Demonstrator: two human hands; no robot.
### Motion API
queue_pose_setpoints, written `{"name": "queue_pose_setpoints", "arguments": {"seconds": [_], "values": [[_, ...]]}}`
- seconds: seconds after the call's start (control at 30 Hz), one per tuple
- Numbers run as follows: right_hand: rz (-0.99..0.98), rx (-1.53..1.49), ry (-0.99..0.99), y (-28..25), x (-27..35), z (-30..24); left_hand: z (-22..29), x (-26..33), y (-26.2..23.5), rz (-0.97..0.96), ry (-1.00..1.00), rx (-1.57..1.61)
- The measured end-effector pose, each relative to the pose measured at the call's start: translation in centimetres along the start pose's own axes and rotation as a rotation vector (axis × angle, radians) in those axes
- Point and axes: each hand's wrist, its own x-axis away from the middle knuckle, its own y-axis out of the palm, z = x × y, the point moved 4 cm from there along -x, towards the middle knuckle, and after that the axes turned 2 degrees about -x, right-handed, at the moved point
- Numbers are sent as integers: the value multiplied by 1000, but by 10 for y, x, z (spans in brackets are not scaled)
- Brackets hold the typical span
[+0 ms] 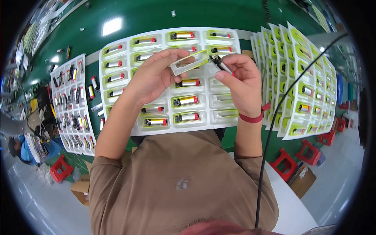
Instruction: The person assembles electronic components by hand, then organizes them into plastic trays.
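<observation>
Yellow-green rectangular plastic case (192, 65), head view: gripped in the left hand (157, 72), above the white moulded plastic tray (188, 128), toward its far edge. Black-and-silver cylindrical component (222, 65): pinched in the right hand (243, 80), beside the case, toward the tray's right edge.

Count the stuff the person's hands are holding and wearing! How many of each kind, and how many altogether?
Clear yellow-edged case: 1, in the left hand
Silver-and-black part: 1, in the right hand
Red wristband: 1, on the right wrist
Total: 3
</observation>
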Motion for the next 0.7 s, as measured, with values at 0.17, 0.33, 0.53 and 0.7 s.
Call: {"name": "queue_pose_setpoints", "arguments": {"seconds": [0.17, 0.33, 0.53, 0.7], "values": [[-201, 294, -62, 18, -3, 1, -9, 12, -12, -122, 5, 175], [-297, 492, -102, 35, -4, 8, -7, 22, -13, -106, 59, -2], [-239, 867, -301, 49, -3, 4, -7, 24, -17, -85, 44, -41], [-275, 686, -300, 42, -5, 16, -13, 22, -18, -69, 29, 98]]}}
